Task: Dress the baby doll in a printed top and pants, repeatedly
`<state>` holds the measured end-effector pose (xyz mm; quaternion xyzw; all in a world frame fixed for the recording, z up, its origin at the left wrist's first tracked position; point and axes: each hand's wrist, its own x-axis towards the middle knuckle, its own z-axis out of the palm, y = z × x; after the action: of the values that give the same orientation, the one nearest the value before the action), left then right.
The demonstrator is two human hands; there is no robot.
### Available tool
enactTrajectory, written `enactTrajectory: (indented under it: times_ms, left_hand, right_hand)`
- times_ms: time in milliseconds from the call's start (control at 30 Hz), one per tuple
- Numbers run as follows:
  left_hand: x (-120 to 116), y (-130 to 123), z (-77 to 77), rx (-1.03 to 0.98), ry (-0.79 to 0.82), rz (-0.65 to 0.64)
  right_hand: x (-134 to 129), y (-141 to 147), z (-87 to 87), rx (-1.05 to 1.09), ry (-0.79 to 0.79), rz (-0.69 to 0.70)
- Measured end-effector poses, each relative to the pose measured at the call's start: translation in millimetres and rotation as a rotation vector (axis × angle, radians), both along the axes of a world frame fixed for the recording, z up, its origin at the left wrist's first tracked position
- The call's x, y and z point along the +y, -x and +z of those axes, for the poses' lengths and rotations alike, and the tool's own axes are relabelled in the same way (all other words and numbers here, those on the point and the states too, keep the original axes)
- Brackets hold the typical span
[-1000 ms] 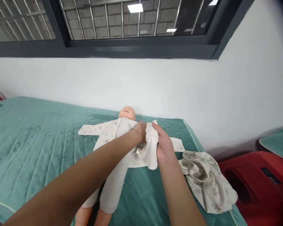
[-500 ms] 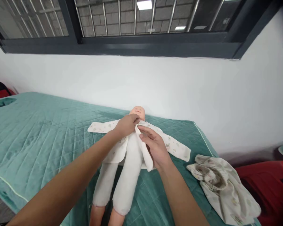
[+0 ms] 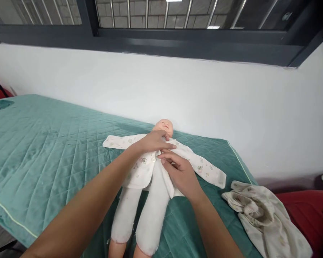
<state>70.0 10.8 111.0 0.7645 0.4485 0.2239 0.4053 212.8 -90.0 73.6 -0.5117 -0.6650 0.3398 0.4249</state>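
A baby doll point(image 3: 164, 126) with white cloth legs point(image 3: 153, 211) lies on its back. It wears a white baby shirt point(image 3: 141, 172) with small printed figures, its sleeves spread out and its front parted at the bottom. Across the upper chest rests my left hand point(image 3: 156, 140), fingers apart and stretched over the shirt. Just below it, my right hand point(image 3: 179, 172) has its thumb and fingertips close together at the edge of the shirt's right-hand front panel. A button shows on the left-hand panel; the cloth under my fingertips is partly hidden.
A green quilted cover point(image 3: 56, 143) spreads under the doll. Crumpled printed baby clothing point(image 3: 271, 218) lies at the right edge, by a red bag point(image 3: 309, 204). Behind the bed stand a white wall point(image 3: 204, 93) and a barred window with a dark frame point(image 3: 177, 44).
My left fingers have opened out from a pinch at the neckline and now lie over the chest. The right-hand front panel, earlier lifted in my right hand, now lies flatter. The view has tilted down.
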Motion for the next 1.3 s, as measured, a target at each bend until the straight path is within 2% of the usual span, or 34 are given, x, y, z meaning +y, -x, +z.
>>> enactTrajectory:
  times_ms: [67,167,367,533,667,800,933,1133,1300]
  left_hand:
    - [2,-2,-3.0,0.008,-0.052,0.030]
    - [5,-7,-10.4,-0.044,-0.124,0.145]
    - [17,-10,-23.7,-0.214,-0.112,0.370]
    - [30,-12,-33.0,-0.225,-0.144,0.465]
    - [28,-12,-36.5,-0.317,-0.179,0.454]
    - [11,-1,-41.1,-0.404,-0.226,0.454]
    - [-22,24,-61.5,-0.347,-0.395,0.444]
    - [-85,77,-103.1,-0.290,-0.379,0.402]
    - [-114,101,-112.6,-0.254,-0.397,0.358]
  right_hand:
    - [-2,1,1.1,-0.077,-0.005,0.014]
    - [-4,3,0.4,-0.137,-0.013,0.011]
    - [-4,8,-9.0,-0.035,-0.063,-0.039]
    - [-4,11,-11.0,0.132,-0.257,-0.053]
    - [-4,15,-14.3,-0.029,-0.326,-0.040]
    - [-1,18,-22.5,-0.264,-0.359,0.028]
    - [-1,19,-27.0,-0.359,-0.372,0.055]
    - [-4,18,-30.1,-0.300,-0.374,0.043]
    - [-27,11,-42.3,-0.123,-0.351,-0.114]
